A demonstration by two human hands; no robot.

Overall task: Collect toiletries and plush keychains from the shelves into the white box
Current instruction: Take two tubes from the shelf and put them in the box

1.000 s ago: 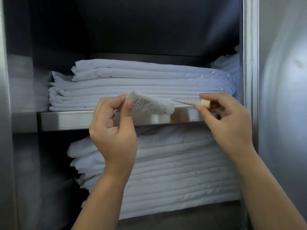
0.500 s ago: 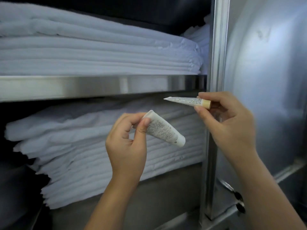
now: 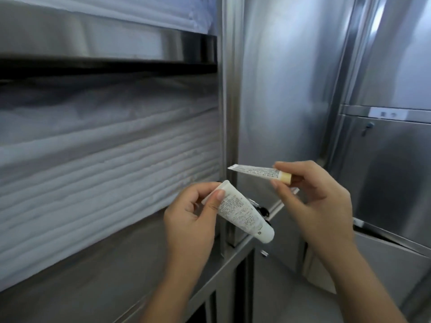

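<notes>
Beside the folded sheets (image 3: 105,164), our left grip (image 3: 189,220) pinches a white tube (image 3: 242,215), our right grip (image 3: 312,201) a yellow-capped tube (image 3: 256,171), probably for boxing.

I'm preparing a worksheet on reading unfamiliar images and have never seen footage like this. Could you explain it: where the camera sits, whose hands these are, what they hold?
There is no machine here. The camera is worn on a person's head and looks forward and down, so the two bare hands are that person's own. The left hand pinches a white tube with printed text by its flat end, cap pointing down. The right hand pinches a slimmer tube near its pale yellow cap. Behind them, folded white linens lie stacked on a steel shelf. The white box is not in view.
</notes>
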